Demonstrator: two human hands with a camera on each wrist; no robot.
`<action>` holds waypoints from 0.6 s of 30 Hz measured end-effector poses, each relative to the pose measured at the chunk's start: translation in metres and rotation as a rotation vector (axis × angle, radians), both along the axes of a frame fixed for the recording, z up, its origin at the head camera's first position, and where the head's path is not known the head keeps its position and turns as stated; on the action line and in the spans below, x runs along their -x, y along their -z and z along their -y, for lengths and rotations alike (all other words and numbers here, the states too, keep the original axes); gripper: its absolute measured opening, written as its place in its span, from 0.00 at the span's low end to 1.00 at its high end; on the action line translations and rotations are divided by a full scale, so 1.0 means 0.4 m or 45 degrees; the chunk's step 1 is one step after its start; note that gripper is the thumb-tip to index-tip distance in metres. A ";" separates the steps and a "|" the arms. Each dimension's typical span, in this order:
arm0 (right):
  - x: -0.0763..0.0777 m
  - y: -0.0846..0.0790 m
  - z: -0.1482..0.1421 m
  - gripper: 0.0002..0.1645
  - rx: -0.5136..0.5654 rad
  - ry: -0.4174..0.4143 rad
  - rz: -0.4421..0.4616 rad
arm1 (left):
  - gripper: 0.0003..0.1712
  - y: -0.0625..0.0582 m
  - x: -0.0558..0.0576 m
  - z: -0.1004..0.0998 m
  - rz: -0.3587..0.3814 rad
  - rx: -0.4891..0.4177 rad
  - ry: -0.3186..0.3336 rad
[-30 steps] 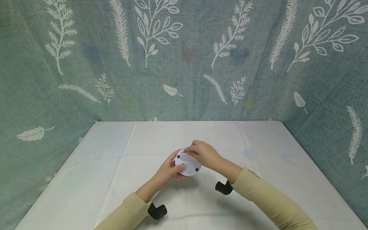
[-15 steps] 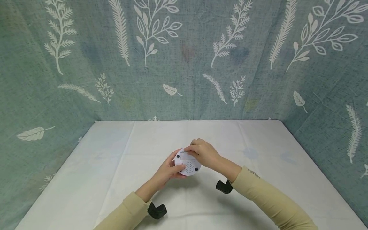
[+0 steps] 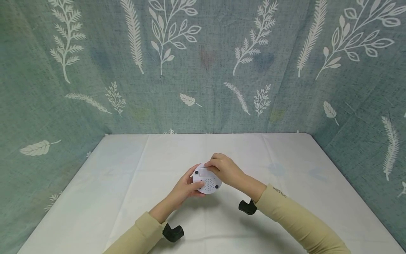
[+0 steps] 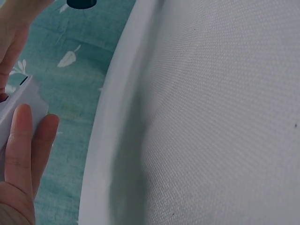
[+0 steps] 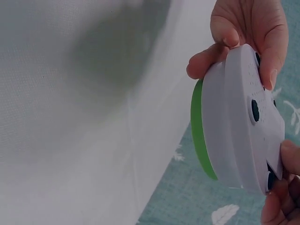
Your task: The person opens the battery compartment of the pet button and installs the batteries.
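A round white device [image 3: 208, 186] with a grid of speaker holes and dark round feet is held above the table, its underside facing up. My left hand [image 3: 187, 187] grips its left edge, thumb on the underside and fingers behind. At the far edge, my right hand [image 3: 226, 171] pinches the battery cover [image 5: 277, 133], which is tilted up from the underside with a dark gap beneath one end. Seen from the right wrist, the device's opposite side has a bright green layer [image 5: 200, 131]. The fingers hide the far part of the cover in the head view.
A white cloth covers the table [image 3: 133, 197]. Teal leaf-patterned fabric [image 3: 203, 70] hangs behind and along both sides. A black wrist-camera piece [image 3: 173, 233] juts from the left sleeve, and a similar black piece [image 3: 247, 207] from the right one.
The right fingertips have shifted slightly to the right along the device's far edge, with the cover between them. The left hand and device stay in nearly the same place.
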State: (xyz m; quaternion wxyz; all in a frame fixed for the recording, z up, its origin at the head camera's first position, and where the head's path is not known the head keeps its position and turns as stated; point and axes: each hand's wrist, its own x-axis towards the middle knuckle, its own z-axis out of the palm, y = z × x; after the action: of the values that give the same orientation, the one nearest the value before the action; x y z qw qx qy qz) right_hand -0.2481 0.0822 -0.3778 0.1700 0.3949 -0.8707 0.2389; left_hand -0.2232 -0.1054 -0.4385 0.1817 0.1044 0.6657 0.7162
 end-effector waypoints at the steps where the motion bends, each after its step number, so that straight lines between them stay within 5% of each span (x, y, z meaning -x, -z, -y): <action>1: -0.001 0.000 0.000 0.05 0.003 0.012 -0.011 | 0.40 0.000 0.000 0.000 0.001 0.000 -0.001; 9: 0.000 0.018 0.001 0.04 0.040 0.050 -0.147 | 0.39 0.000 -0.001 0.000 -0.002 0.004 -0.003; 18: 0.020 0.054 -0.014 0.10 0.011 0.002 -0.506 | 0.38 -0.005 0.005 0.004 -0.024 0.010 -0.002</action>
State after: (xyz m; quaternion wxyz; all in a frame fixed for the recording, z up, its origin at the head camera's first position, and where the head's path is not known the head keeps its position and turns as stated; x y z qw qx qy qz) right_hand -0.2562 0.0878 -0.3993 0.3406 0.4328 -0.8192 0.1599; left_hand -0.2254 -0.1068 -0.4366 0.1753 0.1101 0.6702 0.7127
